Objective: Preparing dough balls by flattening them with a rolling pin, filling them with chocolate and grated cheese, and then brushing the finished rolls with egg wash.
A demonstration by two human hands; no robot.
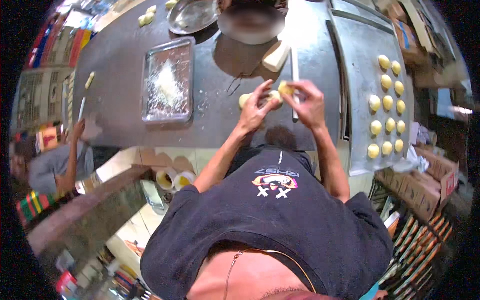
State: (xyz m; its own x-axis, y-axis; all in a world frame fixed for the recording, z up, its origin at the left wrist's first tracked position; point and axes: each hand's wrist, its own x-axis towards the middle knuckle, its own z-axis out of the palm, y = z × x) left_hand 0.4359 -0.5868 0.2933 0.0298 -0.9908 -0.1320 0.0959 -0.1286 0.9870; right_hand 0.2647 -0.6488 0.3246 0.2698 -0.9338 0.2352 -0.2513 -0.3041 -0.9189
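Note:
I stand at a dark counter (120, 55). My left hand (256, 106) rests on a pale yellow roll of dough (246, 99) lying on the counter. My right hand (306, 102) pinches a small yellow piece of dough (285, 88) between its fingertips, just above the end of the roll. Both hands are close together, almost touching. A long metal tray (357, 85) to my right carries several round yellow dough balls (387, 102) set in rows.
A shallow metal pan (150, 112) with white shreds lies left of my hands. A round steel plate (192, 17), a beige block (276, 56) and a thin blade (294, 75) sit further back. Another person (55, 165) stands at lower left. Cardboard boxes (425, 185) are stacked on the right.

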